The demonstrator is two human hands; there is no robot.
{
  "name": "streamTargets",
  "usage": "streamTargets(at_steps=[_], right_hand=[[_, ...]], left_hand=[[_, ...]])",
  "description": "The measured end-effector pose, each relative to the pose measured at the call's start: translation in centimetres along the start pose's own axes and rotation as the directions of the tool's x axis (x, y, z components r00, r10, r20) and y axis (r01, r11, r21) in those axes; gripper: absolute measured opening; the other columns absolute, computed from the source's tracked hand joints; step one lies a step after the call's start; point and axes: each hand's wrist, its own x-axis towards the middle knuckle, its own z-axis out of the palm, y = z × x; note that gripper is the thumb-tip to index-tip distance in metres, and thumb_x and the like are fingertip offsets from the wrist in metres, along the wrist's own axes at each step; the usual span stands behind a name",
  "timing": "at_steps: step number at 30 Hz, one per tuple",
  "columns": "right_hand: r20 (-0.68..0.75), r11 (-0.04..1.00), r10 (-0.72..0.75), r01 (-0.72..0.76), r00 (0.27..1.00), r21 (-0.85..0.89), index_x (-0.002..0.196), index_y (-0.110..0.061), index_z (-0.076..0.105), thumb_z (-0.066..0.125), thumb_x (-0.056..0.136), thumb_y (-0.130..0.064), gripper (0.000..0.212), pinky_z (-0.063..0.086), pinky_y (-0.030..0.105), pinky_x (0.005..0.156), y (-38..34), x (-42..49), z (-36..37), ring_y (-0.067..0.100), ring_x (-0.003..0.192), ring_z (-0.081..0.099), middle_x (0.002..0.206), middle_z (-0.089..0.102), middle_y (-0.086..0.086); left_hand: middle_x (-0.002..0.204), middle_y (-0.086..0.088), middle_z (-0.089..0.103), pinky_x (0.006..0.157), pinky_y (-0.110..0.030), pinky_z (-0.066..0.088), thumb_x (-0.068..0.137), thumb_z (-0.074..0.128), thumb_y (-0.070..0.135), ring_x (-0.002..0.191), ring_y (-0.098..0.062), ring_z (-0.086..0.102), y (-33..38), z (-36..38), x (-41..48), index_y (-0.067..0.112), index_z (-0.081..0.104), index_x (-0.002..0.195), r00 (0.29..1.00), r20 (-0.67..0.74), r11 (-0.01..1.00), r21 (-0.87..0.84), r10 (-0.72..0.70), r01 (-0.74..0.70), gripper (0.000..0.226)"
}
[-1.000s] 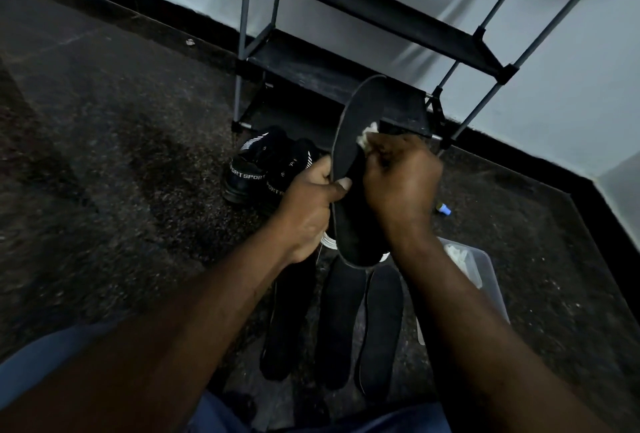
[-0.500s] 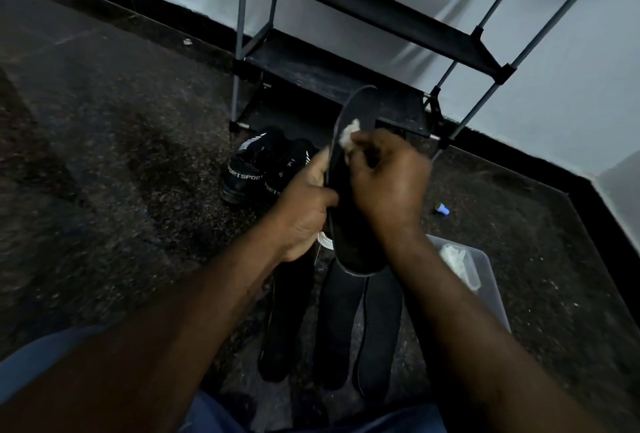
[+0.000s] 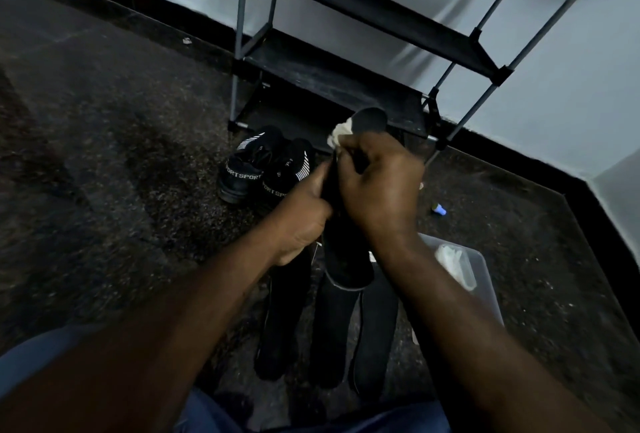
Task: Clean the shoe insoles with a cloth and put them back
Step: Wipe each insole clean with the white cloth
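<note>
black foam insole [image 3: 347, 264] held off the floor, near-upright, one end far. crumpled white cloth [image 3: 341, 133] against its far-left edge. three more black insoles [image 3: 330, 328] flat on the floor beneath, side by side, running near-to-far. pair of black sport shoes [image 3: 263, 169] far-left of them.

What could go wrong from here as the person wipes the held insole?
The left hand grips the held insole only mid-length, so pressure from the right hand with the cloth near its tip may bend it. If it slips, it would likely land on the three insoles lying on the speckled floor.
</note>
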Motion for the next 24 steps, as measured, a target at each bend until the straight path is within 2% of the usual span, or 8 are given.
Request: streamTargets(at_steps=[1,5,9,10,13,17,21,24], right_hand=[[0.002,1.000,-0.007,0.007,1.000,-0.023,0.094,-0.015,0.079,0.072,0.082,-0.011,0.015,0.055,0.030,0.080,0.4,0.3,-0.3,0.017,0.084,0.071,0.091,0.077,0.002],[-0.112,0.974,0.224,-0.226,0.968,-0.007,0.095,-0.017,0.080,0.071,0.084,-0.012,0.015,0.057,0.030,0.080,2.9,2.0,-1.5,0.014,0.081,0.072,0.090,0.079,-0.002],[0.139,0.995,-0.022,0.036,0.990,-0.096,0.095,-0.016,0.077,0.072,0.082,-0.011,0.015,0.050,0.028,0.074,1.8,-1.3,-1.2,0.019,0.079,0.067,0.089,0.074,0.004],[0.147,0.993,-0.025,0.041,0.989,-0.109,0.095,-0.016,0.077,0.073,0.081,-0.012,0.015,0.052,0.029,0.074,2.3,-1.5,-1.4,0.020,0.079,0.067,0.089,0.073,0.004],[0.012,0.983,0.151,-0.149,0.988,-0.106,0.094,-0.020,0.079,0.070,0.081,-0.015,0.017,0.058,0.038,0.075,4.5,-0.8,-2.1,0.020,0.078,0.070,0.089,0.075,0.003],[0.170,0.989,-0.026,0.050,0.985,-0.141,0.098,-0.015,0.080,0.070,0.080,-0.010,0.021,0.051,0.028,0.077,3.5,-3.2,-1.5,0.021,0.084,0.068,0.092,0.072,0.004],[0.080,0.994,0.074,-0.068,0.994,-0.081,0.100,-0.016,0.082,0.069,0.082,-0.011,0.023,0.048,0.023,0.082,4.1,-4.1,-1.5,0.021,0.086,0.070,0.094,0.074,0.004],[0.225,0.998,-0.010,0.022,0.974,-0.051,0.105,-0.018,0.081,0.068,0.083,-0.012,0.026,0.050,0.025,0.078,1.8,-6.2,-0.5,0.018,0.083,0.067,0.093,0.071,0.004]], left_hand=[[0.131,-0.001,0.070,0.086,-0.025,0.055,0.081,0.040,-0.030,0.119,-0.013,0.066,-0.1,0.0,0.0,0.036,0.054,0.134,1.000,0.016,1.000,0.011,-0.008,0.007,0.085],[0.109,0.006,0.073,0.069,-0.018,0.053,0.078,0.036,-0.031,0.097,-0.006,0.068,-0.3,0.5,-0.1,0.032,0.053,0.139,0.997,0.057,0.998,0.041,-0.050,0.048,0.089],[0.122,0.003,0.072,0.088,-0.025,0.054,0.076,0.035,-0.031,0.114,-0.013,0.067,-0.4,-0.1,0.3,0.029,0.054,0.139,0.999,0.019,0.995,-0.094,-0.041,0.042,0.089],[0.126,-0.001,0.071,0.092,-0.028,0.052,0.077,0.034,-0.031,0.116,-0.015,0.066,-0.3,-0.2,0.4,0.026,0.053,0.142,0.999,0.023,0.991,-0.120,-0.049,0.051,0.089],[0.126,-0.007,0.067,0.101,-0.037,0.046,0.082,0.034,-0.029,0.116,-0.022,0.061,-0.2,0.4,-0.1,0.020,0.051,0.146,0.994,0.070,0.983,-0.157,-0.087,0.097,0.083],[0.117,-0.018,0.067,0.095,-0.038,0.052,0.090,0.037,-0.019,0.106,-0.029,0.063,-0.5,-0.3,0.2,0.006,0.060,0.135,0.993,0.027,0.951,-0.288,-0.113,0.116,0.056],[0.116,-0.016,0.069,0.089,-0.035,0.056,0.105,0.048,0.011,0.097,-0.023,0.068,-1.0,-0.8,0.8,0.003,0.063,0.129,0.987,-0.027,0.918,-0.372,-0.159,0.138,0.029],[0.110,-0.014,0.059,0.080,-0.025,0.053,0.101,0.058,0.016,0.092,-0.018,0.062,-1.6,-1.0,1.3,0.008,0.064,0.118,0.964,-0.139,0.889,-0.433,-0.228,0.148,0.020]])
